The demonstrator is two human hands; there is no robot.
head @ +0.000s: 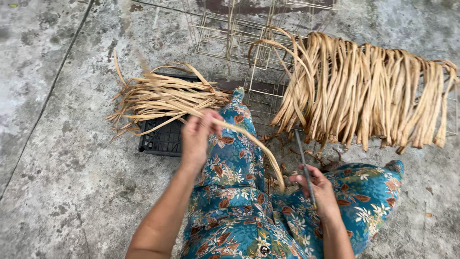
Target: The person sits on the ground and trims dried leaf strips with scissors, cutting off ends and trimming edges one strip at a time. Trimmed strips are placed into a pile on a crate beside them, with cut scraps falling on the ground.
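seated on a stained grey concrete floor [62, 192], knees spread under blue floral trousers [239, 192]. left hand [197, 136] raised above the left knee, fingers curled shut round one long dried strip [249, 144], gripping it near its upper end. strip pale tan, flat and ribbon-like, slightly twisted, arcing from that grip down and to the right between the knees, lower end reaching just beside the right hand [318, 189]. right hand closed on a thin dark tool [304, 168], slender like a blade or rod, slanting up and away from the fist; cannot tell its exact kind. hands well apart, joined only by the curve of the strip.

behind the left hand, a loose bundle of dried strips [163, 98], same straw colour, lying fanned across a black plastic crate [163, 139], ends splaying off to the left. to the right, a thick row of dried strips [369, 91] draped over a wire rack [249, 43], hanging ends darker brown and uneven, a few looping upward at the near corner. rack pale metal, open grid, lying flat on the concrete. small brown scraps [292, 158] scattered on the floor between the knees, below the hanging ends.
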